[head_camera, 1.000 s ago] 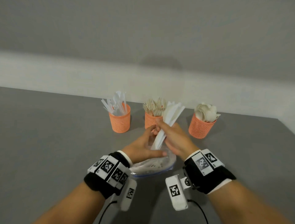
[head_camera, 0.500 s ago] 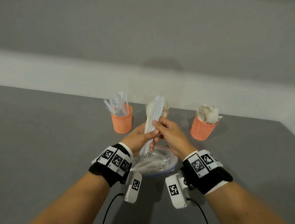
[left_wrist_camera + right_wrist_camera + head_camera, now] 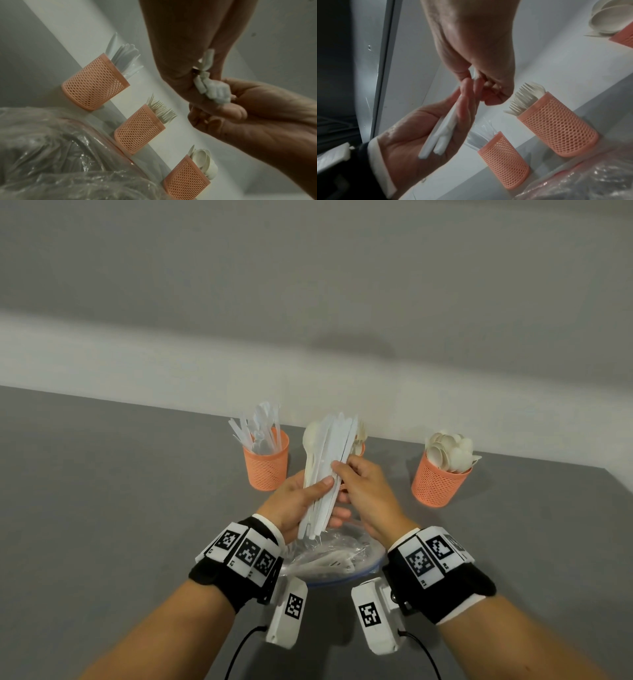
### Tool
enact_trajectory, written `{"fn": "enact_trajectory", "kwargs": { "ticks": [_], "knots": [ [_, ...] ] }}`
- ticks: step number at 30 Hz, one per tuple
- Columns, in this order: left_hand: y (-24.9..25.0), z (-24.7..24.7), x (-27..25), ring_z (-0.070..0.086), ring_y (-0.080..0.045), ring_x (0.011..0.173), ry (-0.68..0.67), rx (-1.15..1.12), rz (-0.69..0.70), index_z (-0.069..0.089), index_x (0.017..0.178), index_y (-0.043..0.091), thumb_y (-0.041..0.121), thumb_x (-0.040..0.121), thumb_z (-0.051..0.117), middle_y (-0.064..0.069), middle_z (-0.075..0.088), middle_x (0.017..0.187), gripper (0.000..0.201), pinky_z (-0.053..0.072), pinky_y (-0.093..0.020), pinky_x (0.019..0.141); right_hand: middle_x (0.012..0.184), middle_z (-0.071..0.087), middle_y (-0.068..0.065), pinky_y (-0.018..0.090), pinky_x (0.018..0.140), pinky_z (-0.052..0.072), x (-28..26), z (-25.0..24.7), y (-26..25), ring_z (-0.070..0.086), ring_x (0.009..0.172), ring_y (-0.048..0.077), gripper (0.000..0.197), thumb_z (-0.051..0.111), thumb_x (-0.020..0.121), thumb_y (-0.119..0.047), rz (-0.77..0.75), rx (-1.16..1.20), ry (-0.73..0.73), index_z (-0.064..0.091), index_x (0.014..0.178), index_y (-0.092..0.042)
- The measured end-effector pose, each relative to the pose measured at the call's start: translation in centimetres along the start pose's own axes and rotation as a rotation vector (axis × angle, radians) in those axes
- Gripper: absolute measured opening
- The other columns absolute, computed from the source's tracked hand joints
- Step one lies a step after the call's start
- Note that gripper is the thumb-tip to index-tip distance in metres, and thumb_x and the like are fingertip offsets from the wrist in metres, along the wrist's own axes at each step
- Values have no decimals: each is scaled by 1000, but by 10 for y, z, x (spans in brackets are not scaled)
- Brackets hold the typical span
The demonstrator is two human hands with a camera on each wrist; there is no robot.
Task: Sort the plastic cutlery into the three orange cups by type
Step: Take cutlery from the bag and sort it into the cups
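My left hand point(image 3: 301, 501) grips an upright bundle of white plastic cutlery point(image 3: 329, 460), knives with a spoon at its left edge. My right hand point(image 3: 359, 491) pinches the bundle's right side with thumb and fingertips. Three orange mesh cups stand behind in a row: the left cup point(image 3: 266, 463) holds knives, the middle cup point(image 3: 359, 448), mostly hidden by the bundle, holds forks, the right cup point(image 3: 438, 481) holds spoons. From the left wrist view the handle ends point(image 3: 212, 90) show between both hands. The right wrist view shows the handles point(image 3: 440, 135) lying across my left palm.
A clear plastic bag point(image 3: 335, 559) with more white cutlery lies on the grey table point(image 3: 102, 491) under my hands. A pale wall runs along the table's far edge, close behind the cups.
The bundle has swung from leaning right to nearly upright and shifted left. My left hand came up off the bag and now grips the bundle's handles; both hands have risen slightly.
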State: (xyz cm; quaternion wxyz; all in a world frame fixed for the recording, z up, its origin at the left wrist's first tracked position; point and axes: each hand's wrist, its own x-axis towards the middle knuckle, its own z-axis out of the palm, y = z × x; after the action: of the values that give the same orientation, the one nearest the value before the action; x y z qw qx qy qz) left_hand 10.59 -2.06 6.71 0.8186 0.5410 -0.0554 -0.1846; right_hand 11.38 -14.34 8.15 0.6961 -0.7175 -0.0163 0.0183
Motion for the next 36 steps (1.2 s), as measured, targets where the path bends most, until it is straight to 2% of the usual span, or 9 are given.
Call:
{"fn": "enact_trajectory", "kwargs": {
  "ticks": [5, 9, 13, 16, 20, 23, 28, 33, 36],
  "knots": [
    [2, 0, -2, 70, -19, 57, -25, -4, -28, 58, 94, 4, 7, 93, 46, -10, 71, 64, 13, 59, -30, 55, 87, 67, 5, 21, 49, 53, -5, 9, -2, 67, 64, 7, 22, 45, 96, -24, 22, -23, -58, 57, 110, -12],
    [2, -1, -2, 70, -23, 59, -9, -46, -57, 61, 94, 3, 10, 94, 46, -14, 70, 69, 17, 59, -33, 57, 82, 65, 10, 15, 37, 43, -3, 9, -3, 61, 47, 3, 19, 44, 97, -23, 80, 60, -44, 59, 100, -10],
    [1, -7, 0, 71, -20, 67, 43, -47, -52, 62, 98, 3, 9, 93, 47, -11, 72, 78, 17, 59, -31, 61, 94, 62, 13, 22, 58, 53, 4, 8, -2, 62, 74, 14, 23, 43, 97, -20, 55, 94, 40, 57, 104, -4],
    [1, -14, 3, 69, -21, 76, 87, 84, -39, 63, 97, 0, 14, 93, 49, -14, 67, 86, 20, 59, -38, 73, 61, 54, -4, 26, 57, 48, 10, 5, -4, 49, 57, 10, 23, 39, 99, -19, -66, 94, 156, 54, 85, -9],
    [1, -16, 3, 48, -8, 43, 133, 204, 30, 57, 99, 1, 12, 94, 48, -8, 44, 63, 16, 52, -25, 46, 51, 52, -7, 16, 43, 41, 8, 12, -7, 48, 42, 2, 29, 59, 89, -27, -117, -77, 70, 58, 93, 2],
    [4, -16, 2, 33, -5, 39, 88, 311, 66, 55, 111, 19, 10, 95, 46, -1, 33, 55, 21, 35, -18, 38, 60, 60, 0, 13, 47, 45, 10, 23, -7, 56, 50, 4, 20, 71, 79, -21, -130, -145, 41, 61, 80, -4],
    [14, -24, -1, 25, -4, 39, 33, 297, 56, 50, 105, 19, 15, 95, 48, 8, 35, 49, 11, 21, -14, 35, 50, 44, -1, 21, 39, 28, 21, 30, -3, 37, 39, 8, 19, 51, 88, -11, -27, 19, 53, 54, 69, -14],
    [25, -47, -1, 20, -3, 36, 130, 149, 22, 43, 74, 17, 28, 98, 39, 7, 26, 49, 26, 18, -13, 32, 67, 48, 6, 33, 59, 43, 37, 31, -18, 48, 59, 19, 14, 39, 95, -12, -72, 165, 165, 46, 83, -9],
    [35, -62, -4, 18, -3, 36, 125, 143, 54, 37, 71, 21, 27, 98, 38, 9, 23, 47, 28, 15, -13, 34, 79, 57, 7, 28, 72, 50, 54, 33, -28, 59, 73, 18, 7, 35, 97, -7, -116, 266, 223, 41, 99, -8]
  ]
}}
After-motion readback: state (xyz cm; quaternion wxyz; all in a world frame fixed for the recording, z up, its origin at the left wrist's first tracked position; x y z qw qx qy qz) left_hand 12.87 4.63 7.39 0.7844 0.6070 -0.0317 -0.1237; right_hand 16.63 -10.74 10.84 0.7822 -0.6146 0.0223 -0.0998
